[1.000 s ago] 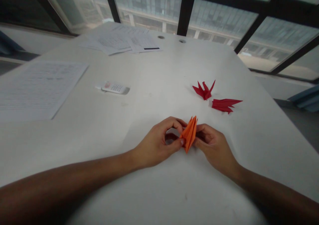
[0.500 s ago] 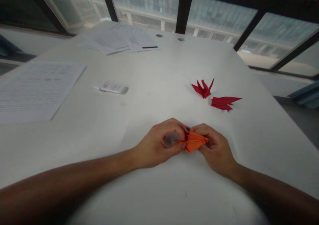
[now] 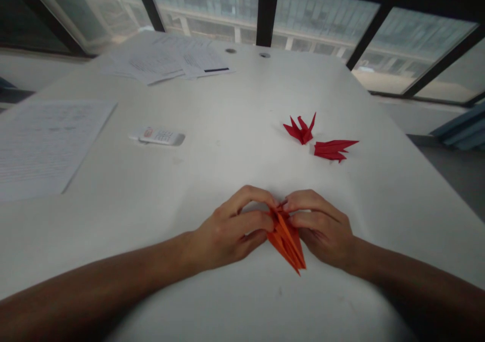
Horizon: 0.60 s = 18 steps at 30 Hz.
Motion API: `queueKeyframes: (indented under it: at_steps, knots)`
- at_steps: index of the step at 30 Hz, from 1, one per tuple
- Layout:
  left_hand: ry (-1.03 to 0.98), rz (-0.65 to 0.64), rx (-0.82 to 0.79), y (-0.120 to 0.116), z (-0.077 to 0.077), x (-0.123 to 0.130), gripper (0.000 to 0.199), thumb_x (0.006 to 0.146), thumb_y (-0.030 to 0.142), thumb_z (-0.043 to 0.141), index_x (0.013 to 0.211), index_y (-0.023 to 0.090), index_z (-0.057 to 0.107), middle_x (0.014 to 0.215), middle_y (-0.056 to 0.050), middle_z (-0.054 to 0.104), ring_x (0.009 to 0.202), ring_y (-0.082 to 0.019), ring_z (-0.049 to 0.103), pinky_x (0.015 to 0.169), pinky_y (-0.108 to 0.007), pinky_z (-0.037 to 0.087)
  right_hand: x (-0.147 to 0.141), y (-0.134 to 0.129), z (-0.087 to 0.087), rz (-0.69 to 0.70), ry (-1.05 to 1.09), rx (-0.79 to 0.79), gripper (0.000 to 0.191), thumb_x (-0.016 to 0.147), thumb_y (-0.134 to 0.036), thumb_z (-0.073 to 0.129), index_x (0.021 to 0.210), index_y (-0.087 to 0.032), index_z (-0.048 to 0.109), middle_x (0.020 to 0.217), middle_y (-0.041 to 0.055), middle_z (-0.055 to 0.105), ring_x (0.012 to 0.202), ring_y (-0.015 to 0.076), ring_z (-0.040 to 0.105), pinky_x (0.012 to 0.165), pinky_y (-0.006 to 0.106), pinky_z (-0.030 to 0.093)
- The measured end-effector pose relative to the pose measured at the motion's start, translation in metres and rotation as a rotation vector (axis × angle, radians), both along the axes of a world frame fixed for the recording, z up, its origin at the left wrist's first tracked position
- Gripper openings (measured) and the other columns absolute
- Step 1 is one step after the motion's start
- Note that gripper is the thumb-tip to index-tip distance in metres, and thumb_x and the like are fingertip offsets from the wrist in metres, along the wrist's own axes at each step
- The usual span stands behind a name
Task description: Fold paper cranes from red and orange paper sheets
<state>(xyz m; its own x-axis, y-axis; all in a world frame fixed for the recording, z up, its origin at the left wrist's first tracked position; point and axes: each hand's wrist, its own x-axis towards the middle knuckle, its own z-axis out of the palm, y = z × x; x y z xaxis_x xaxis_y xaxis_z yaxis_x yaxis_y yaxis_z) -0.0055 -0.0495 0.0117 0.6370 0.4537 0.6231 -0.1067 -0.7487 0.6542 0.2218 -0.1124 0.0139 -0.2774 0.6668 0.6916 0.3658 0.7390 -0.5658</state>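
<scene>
An orange folded-paper piece (image 3: 287,238) is held between my two hands, just over the table's near part. Its pointed end hangs down toward me, and narrow pleats run along its length. My left hand (image 3: 231,228) pinches the left side and top of it with bent fingers. On the other side, my right hand (image 3: 324,226) grips the top and right edge between thumb and fingers. The fingertips hide its upper end. Beyond my right hand lie two red folded-paper pieces: a red paper crane (image 3: 302,131) with spread points and a flatter red folded paper (image 3: 335,150).
A white table (image 3: 227,170) spreads around my hands. To the left are a printed sheet (image 3: 49,142) and a small white eraser-like block (image 3: 161,136). Several printed papers (image 3: 162,59) overlap at the back, near the dark-framed windows (image 3: 267,11).
The orange folded paper has turned from lying sideways to pointing down toward me. Both hands have shifted their grip to its upper end. The view has moved slightly right.
</scene>
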Motion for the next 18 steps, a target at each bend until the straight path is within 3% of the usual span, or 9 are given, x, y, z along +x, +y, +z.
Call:
queueKeyframes:
  at_steps: [7,11,13,18]
  knots:
    - [0.025,-0.019,-0.038,0.001,-0.002,-0.007,0.017,0.085,0.009,0.072,0.089,0.025,0.068,0.103,-0.009,0.072,0.096,-0.024,0.070,0.086,-0.040,0.061,0.000,-0.001,-0.001,-0.010,-0.021,0.047,0.032,0.090,-0.011,0.069,0.114,-0.031,0.068,0.105,0.0064,0.076,0.094,0.0247,0.074,0.086,0.047,0.063]
    - [0.027,-0.048,-0.026,0.000,0.003,-0.006,0.023,0.084,0.004,0.070,0.092,0.024,0.063,0.096,-0.007,0.069,0.090,-0.020,0.068,0.079,-0.036,0.060,-0.004,-0.003,-0.002,0.000,0.015,0.037,0.039,0.088,-0.008,0.070,0.119,-0.031,0.065,0.104,0.0060,0.076,0.094,0.0244,0.074,0.087,0.048,0.062]
    - [0.044,-0.014,-0.131,-0.001,0.005,-0.004,0.023,0.084,0.004,0.071,0.090,0.023,0.060,0.094,-0.005,0.068,0.087,-0.018,0.067,0.076,-0.033,0.059,-0.007,-0.005,-0.001,-0.026,0.045,-0.032,0.040,0.088,-0.008,0.069,0.119,-0.031,0.062,0.103,0.0051,0.076,0.094,0.0240,0.074,0.086,0.046,0.062]
    - [-0.012,0.114,-0.651,-0.002,0.007,0.006,0.027,0.086,0.014,0.073,0.101,0.022,0.051,0.093,-0.001,0.066,0.083,-0.015,0.069,0.077,-0.030,0.059,-0.013,-0.009,0.004,-0.143,0.007,-0.294,0.034,0.091,-0.023,0.070,0.123,-0.027,0.059,0.108,0.0065,0.076,0.096,0.0227,0.075,0.084,0.037,0.063]
